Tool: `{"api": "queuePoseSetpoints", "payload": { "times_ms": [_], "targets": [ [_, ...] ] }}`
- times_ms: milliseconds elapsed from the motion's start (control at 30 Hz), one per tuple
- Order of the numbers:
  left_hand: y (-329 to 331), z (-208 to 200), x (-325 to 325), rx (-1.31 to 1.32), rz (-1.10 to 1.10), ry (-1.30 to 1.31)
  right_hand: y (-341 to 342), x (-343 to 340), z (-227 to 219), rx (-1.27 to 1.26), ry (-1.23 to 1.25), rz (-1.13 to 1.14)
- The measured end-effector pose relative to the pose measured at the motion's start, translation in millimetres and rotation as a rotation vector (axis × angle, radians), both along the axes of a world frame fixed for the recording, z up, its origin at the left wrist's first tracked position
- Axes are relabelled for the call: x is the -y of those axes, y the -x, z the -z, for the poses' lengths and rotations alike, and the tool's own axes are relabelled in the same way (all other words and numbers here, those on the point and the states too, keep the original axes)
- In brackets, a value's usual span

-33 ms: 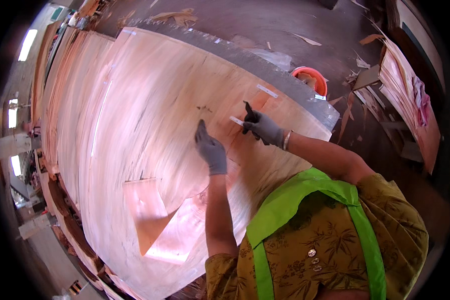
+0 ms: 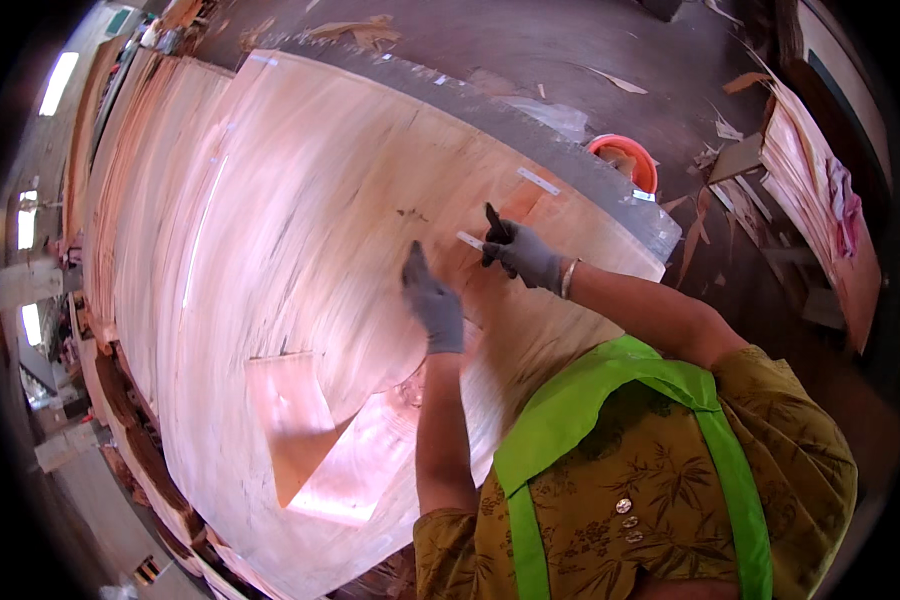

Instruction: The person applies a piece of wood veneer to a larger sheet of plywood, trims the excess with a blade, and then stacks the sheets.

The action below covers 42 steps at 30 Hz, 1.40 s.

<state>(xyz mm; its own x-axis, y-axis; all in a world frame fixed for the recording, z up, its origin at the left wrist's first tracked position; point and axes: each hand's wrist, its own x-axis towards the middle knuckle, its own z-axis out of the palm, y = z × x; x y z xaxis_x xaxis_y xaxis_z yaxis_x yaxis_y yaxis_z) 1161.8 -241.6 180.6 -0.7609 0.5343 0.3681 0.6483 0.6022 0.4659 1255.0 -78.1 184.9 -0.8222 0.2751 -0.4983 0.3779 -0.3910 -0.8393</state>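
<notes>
My left hand [image 2: 433,308], in a grey glove, is over a broad sheet of pale wood veneer [image 2: 350,170]. Its fingers are stretched out and hold nothing; whether they touch the sheet I cannot tell. To its right, my gloved right hand [image 2: 525,257] is closed around a dark, slim tool [image 2: 493,218], its exact kind unclear. A short white tape strip [image 2: 470,240] sticks out from the same fingertips. Another white strip [image 2: 538,181] lies flat near the sheet's far right edge. A loose, folded veneer piece [image 2: 345,490] rests on the sheet, left of my left forearm.
Beyond the sheet's far edge stands an orange-red bucket [image 2: 652,170], close to a grey ledge [image 2: 470,103]. Veneer scraps [image 2: 370,33] litter the dark floor. Stacked veneer [image 2: 815,180] with a pink cloth [image 2: 847,215] is at the right. More layered sheets [image 2: 135,150] line the left.
My left hand has shifted slightly to the right, closer to my right hand. My right hand stays almost in place, with the tool and white strip still in it.
</notes>
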Motion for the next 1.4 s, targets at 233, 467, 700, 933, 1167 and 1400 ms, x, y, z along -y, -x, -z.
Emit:
{"api": "queuePoseSetpoints", "payload": {
  "times_ms": [233,467,700,933,1167,1400],
  "targets": [
    [-36,19,-8,0.013,0.266,0.194,13,10,23,0.245,-0.395,-0.124],
    [-59,15,16,-0.015,0.114,0.247,-41,17,-3,0.116,-0.105,-0.17],
    [-186,-21,103,0.082,-0.094,0.364,-69,24,42,-0.173,-0.447,-0.363],
    [-268,6,326,0.1,-1.155,0.285,-88,101,-30,-0.46,-0.97,-0.64],
    [-235,3,503,0.192,-1.696,0.5,-90,173,-8,-0.365,-1.207,-0.675],
    [-162,2,590,-0.068,-1.273,-0.117,-97,281,-16,-0.238,-1.24,-0.64]
  ]
}}
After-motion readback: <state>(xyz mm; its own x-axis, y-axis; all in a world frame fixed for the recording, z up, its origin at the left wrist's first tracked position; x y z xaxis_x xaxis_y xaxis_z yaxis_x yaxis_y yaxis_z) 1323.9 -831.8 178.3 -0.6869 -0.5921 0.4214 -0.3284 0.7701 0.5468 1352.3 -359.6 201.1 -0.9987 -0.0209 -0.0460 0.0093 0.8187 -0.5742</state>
